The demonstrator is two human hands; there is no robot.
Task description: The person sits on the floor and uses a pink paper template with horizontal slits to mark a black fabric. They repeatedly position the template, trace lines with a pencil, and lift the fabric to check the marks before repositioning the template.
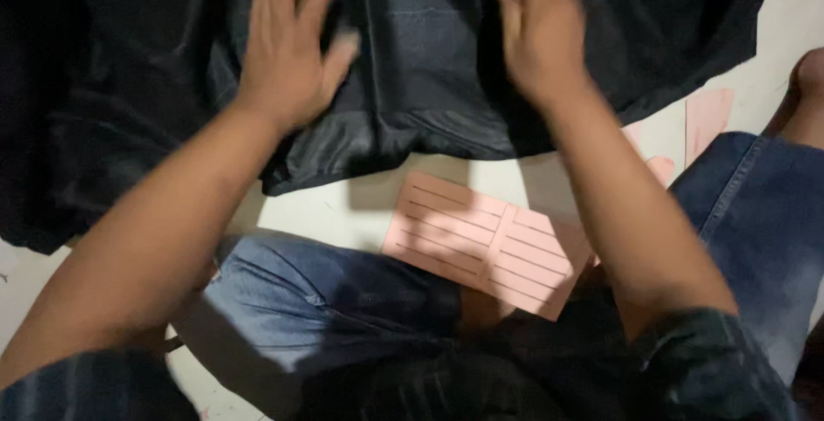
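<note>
Left hand (pixel 287 48): fingers (pixel 339 52) spread flat, palm down, pressing on the black garment (pixel 429 60). Nothing gripped that I can see. Right hand (pixel 536 30): fingers extended, also laid on the same fabric, edge-on to the camera. Motion blur there, so I can't tell whether any cloth is pinched under it; it looks like an open press.

Counts from my feed: two hands, both the wearer's; no other people in view. One black garment, shiny and creased, spread across the top of the frame on a pale floor (pixel 343 211), its lower hem running just above the knees. The hands are well apart on it, left one near the middle fold, right one toward the right half.

Paper items: one large pink card (pixel 489 245), rectangular, tilted, printed with dark ruled lines in two blocks, lying on the floor between the garment hem and the person's lap, its lower corner touching the jeans (pixel 300 292). To the right, past the right forearm, I count about three smaller plain pink pieces (pixel 708 116) on the floor, partly hidden by the arm.

The jeans are blue; the person sits on the floor, knees out either side.
</note>
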